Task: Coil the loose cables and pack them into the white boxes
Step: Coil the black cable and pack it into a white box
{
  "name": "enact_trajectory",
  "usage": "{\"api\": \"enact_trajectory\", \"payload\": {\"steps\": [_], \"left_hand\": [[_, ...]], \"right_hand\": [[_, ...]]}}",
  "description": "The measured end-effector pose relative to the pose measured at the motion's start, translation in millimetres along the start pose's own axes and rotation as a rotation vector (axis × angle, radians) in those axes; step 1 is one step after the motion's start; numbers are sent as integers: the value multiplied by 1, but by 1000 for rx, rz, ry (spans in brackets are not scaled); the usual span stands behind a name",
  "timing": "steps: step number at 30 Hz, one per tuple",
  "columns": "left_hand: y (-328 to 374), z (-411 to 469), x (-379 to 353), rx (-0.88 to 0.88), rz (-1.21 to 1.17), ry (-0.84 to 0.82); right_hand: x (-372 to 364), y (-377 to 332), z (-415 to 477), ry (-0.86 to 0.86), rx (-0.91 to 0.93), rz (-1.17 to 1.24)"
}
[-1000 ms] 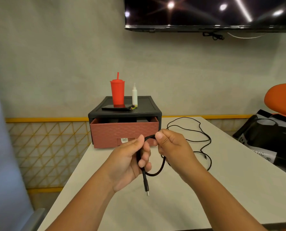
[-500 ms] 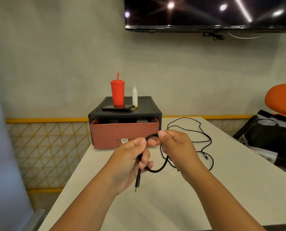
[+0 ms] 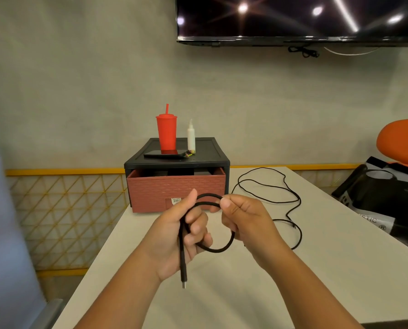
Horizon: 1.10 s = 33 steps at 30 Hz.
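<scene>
A matt black cable ends in a shiny metal plug below the left hand; beyond that hand, a brick-textured plastic drawer sits on a smooth, matt table.

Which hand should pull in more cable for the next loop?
Likely the right hand: the black cable trails across the table on its side, while the left hand grips the loop.

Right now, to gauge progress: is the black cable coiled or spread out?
Mostly spread: left hand and right hand hold a small loop of black cable; the rest trails loose across the table.
</scene>
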State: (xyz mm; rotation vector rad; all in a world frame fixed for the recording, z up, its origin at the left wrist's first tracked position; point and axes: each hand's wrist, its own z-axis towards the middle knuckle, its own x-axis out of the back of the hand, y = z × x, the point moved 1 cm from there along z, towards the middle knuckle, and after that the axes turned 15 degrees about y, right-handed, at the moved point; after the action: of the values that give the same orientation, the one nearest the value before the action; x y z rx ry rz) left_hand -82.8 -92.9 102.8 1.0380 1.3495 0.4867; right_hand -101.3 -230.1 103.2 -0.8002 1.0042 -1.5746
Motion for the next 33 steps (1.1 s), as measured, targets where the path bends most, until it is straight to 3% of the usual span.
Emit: {"api": "enact_trajectory", "payload": {"steps": [2,6,9,11,15,18,20,25,33], "left_hand": [[5,-2,1,27,71,-21],[8,-5,1,46,-87,-61],[3,-4,1,-27,-79,20],[0,-2,4,-179,103,112],[1,9,20,-824,956,309],[4,14,27,-957,1120,301],[8,15,28,-941,1072,293],[12,10,18,-634,572,248],[7,1,5,-456,248,193]], "right_hand": [[1,-1,0,-28,6,-14],[1,3,1,-83,-44,15],[-1,7,0,-66,-29,-58],[-1,8,1,-24,-17,-101],[1,9,2,54,-56,-106],[1,9,3,28,-152,-42],[0,8,4,12,-208,37],[-2,7,5,-25,-246,231],[-4,6,12,-26,-133,98]]}}
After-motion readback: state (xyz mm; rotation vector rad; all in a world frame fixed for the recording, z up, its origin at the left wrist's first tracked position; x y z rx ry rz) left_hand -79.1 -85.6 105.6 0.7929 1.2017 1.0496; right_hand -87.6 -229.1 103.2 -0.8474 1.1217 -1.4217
